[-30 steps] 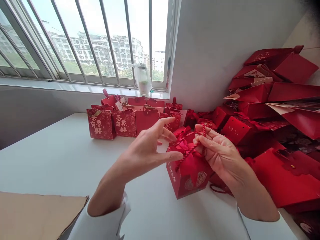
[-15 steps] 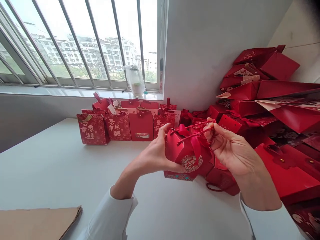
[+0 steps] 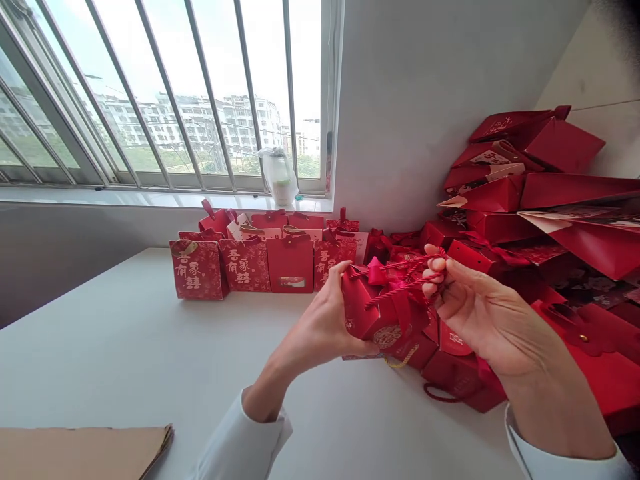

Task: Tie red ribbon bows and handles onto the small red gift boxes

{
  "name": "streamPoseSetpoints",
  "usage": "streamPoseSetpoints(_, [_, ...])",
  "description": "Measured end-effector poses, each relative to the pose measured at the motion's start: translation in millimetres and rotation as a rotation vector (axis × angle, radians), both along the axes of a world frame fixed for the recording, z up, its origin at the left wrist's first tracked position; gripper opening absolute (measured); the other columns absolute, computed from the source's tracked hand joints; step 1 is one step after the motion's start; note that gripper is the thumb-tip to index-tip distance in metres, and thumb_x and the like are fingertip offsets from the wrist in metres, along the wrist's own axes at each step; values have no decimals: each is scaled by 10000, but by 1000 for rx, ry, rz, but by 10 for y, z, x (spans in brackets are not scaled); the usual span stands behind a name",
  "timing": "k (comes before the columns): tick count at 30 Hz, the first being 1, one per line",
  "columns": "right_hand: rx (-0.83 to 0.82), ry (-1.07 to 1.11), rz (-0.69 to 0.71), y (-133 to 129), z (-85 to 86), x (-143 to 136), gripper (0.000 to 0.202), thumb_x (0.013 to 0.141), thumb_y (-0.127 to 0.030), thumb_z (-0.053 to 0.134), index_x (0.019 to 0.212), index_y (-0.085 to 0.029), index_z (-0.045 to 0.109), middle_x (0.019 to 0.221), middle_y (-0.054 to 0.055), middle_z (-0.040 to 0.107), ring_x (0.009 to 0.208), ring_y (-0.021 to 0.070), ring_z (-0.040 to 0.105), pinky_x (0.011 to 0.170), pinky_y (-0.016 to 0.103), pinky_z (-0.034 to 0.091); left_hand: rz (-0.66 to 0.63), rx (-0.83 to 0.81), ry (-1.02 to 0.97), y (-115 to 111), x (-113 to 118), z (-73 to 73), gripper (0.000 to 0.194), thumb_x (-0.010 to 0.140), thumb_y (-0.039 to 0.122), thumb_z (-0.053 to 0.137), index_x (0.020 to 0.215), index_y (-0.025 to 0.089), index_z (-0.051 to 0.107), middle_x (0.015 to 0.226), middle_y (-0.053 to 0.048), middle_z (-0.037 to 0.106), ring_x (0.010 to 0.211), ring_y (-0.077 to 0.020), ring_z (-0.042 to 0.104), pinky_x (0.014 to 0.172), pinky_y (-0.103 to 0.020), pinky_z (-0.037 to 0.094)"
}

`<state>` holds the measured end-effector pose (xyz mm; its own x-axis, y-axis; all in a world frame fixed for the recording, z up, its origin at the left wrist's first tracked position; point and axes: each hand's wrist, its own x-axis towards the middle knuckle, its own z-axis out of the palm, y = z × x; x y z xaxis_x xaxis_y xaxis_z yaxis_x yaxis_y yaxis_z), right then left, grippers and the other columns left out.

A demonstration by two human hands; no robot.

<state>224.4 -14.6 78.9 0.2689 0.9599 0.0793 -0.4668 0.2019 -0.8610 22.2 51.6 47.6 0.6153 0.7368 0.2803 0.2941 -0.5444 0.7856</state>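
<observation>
A red gift box (image 3: 362, 308) with a gold round emblem, a ribbon bow (image 3: 379, 272) and twisted rope handles sits between my hands. My left hand (image 3: 325, 323) grips its left side, thumb low on the front and fingers behind. Pinched between the thumb and fingers of my right hand (image 3: 493, 327) is the red cord handle (image 3: 400, 291), drawn up to the right of the bow. Just beyond, another red box (image 3: 463, 370) with a dark red rope loop lies on the table, partly hidden by my right hand.
Upright red gift boxes (image 3: 245, 267) stand in rows below the window. A heap of red boxes and bags (image 3: 560, 193) rises against the wall at right. A cardboard sheet (image 3: 80, 453) lies at front left on the white table (image 3: 240, 353). A plastic-wrapped container (image 3: 279, 177) stands on the sill.
The view has shifted, so the scene sits slightly lower and further right. The held box has tipped a little, its emblem turned lower. Both hands keep their grip.
</observation>
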Motion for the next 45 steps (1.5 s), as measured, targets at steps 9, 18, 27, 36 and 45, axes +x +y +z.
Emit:
streamPoseSetpoints(9, [10, -95, 145, -150, 83, -153, 377, 744, -244, 735, 1110, -261, 646, 844, -26, 654, 684, 61, 593, 650, 120, 530, -184, -34, 18, 95, -134, 40, 1025, 553, 359, 837, 1339, 256, 188, 1325, -114, 468, 1181, -265, 497, 930, -361, 473])
streamPoseSetpoints(18, [72, -338, 152, -247, 101, -155, 368, 827, -279, 668, 1188, -301, 603, 1050, 30, 694, 947, 149, 646, 746, 204, 553, -367, -237, -111, 313, -476, 69, 1025, 588, 216, 826, 1366, 281, 161, 1280, -103, 512, 1146, -263, 547, 917, -348, 489])
streamPoseSetpoints(27, [85, -518, -20, -151, -18, -105, 342, 747, -402, 728, 1055, -276, 651, 989, 40, 686, 947, 186, 623, 797, 279, 538, -242, -387, -179, 345, -694, 83, 1174, 558, 202, 839, 1462, 367, 109, 1296, -99, 550, 1129, -317, 572, 740, -339, 581])
streamPoseSetpoints(36, [-4, -726, 264, -16, -197, -451, 988, 645, -272, 813, 1444, -366, 240, 1456, 50, 389, 1342, 225, 358, 1045, 394, 388, -179, -518, -361, 396, -674, 46, 1018, 516, 182, 858, 1410, 237, 375, 1256, -133, 610, 1130, -353, 573, 779, -330, 564])
streamPoseSetpoints(45, [-20, -698, 177, 72, -316, -577, 1170, 597, -211, 821, 1462, -356, 45, 1437, 88, 411, 1279, 254, 452, 1002, 418, 430, -157, -499, -275, 366, -705, 92, 1064, 575, 258, 845, 1463, 316, 262, 1311, -109, 578, 1174, -336, 553, 879, -388, 533])
